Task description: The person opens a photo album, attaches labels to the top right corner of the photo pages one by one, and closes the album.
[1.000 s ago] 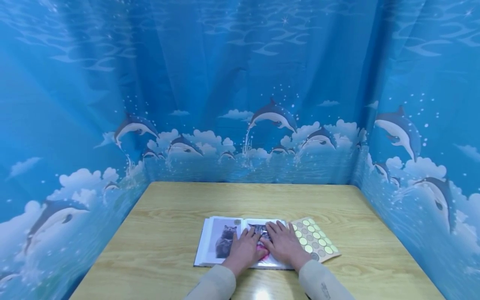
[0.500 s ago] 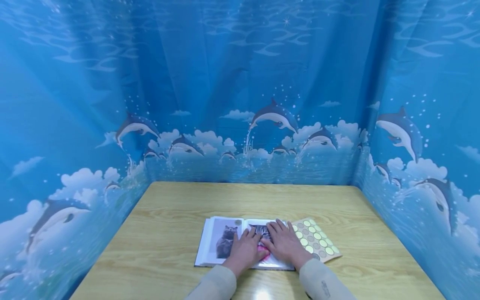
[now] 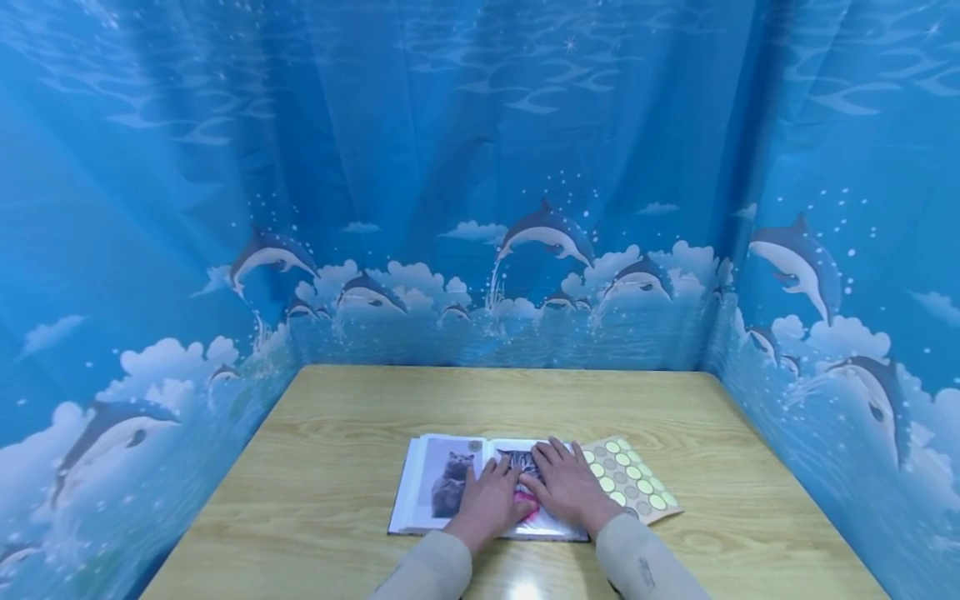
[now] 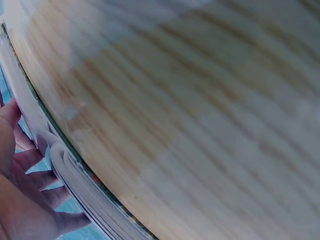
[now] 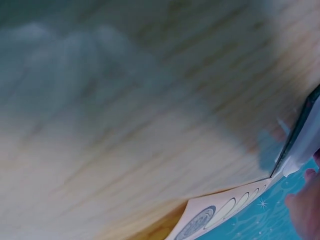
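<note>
Nothing has visibly moved since the earlier frames. At lower centre, both hands lie flat, fingers straight, grasping nothing, on the right page of an open album (image 3: 450, 486). The left hand (image 3: 491, 497) is beside the right hand (image 3: 570, 487). A sticker sheet (image 3: 632, 483) touches the album's right edge on the table (image 3: 337, 433). Dolphin curtain (image 3: 480, 208) fills the upper frame.

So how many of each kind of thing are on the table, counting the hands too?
Photo album, lying open: 1
Sticker sheet of round dots: 1
Cat pictures showing in the album, one on the left page and one on the right page partly under the hands: 2
Hands resting flat on the right page, left hand and right hand: 2
Total: 6
</note>
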`<action>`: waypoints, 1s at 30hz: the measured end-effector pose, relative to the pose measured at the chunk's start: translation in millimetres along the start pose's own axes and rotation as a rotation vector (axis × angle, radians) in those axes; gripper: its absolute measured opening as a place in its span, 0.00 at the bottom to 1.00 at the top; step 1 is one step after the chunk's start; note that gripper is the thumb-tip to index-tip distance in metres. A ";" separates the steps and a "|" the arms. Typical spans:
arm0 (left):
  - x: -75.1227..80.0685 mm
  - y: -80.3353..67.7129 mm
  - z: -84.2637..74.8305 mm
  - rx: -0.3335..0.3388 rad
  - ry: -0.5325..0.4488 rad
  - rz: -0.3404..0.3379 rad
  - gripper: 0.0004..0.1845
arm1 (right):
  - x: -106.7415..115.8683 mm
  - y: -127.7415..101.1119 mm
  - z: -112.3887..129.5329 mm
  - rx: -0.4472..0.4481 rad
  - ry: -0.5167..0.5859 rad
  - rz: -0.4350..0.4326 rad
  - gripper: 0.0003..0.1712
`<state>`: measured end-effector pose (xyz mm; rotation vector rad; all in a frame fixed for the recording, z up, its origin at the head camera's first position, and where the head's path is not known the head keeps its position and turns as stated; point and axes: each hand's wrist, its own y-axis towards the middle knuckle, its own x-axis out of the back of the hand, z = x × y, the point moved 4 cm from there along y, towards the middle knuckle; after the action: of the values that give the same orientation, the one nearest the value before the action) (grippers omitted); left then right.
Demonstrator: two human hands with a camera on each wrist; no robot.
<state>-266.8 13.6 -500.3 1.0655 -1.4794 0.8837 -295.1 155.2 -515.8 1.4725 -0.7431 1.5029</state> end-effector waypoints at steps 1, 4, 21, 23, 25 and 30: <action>0.1 -0.1 0.0 0.003 0.001 0.004 0.39 | -0.9 0.0 -0.6 0.002 -0.009 0.000 0.43; 0.2 -0.3 -0.1 0.005 0.002 0.008 0.39 | -3.4 -0.3 -2.1 0.004 -0.023 -0.008 0.43; -2.5 0.0 0.1 -0.007 0.011 0.000 0.38 | 4.6 -8.1 -0.4 -0.004 -0.040 0.005 0.37; -2.9 0.2 0.4 -0.005 0.005 0.000 0.38 | 4.0 -8.5 -1.7 -0.004 -0.048 0.011 0.36; -3.0 0.4 0.7 -0.006 0.009 -0.008 0.38 | 3.3 -8.5 -3.2 -0.005 -0.060 0.019 0.36; -2.1 0.6 1.0 -0.013 0.009 -0.013 0.38 | 1.5 -7.2 -6.1 -0.007 -0.089 0.027 0.36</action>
<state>-267.6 13.2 -502.5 1.0595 -1.4674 0.8675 -291.3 164.0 -516.2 1.5372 -0.8234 1.4611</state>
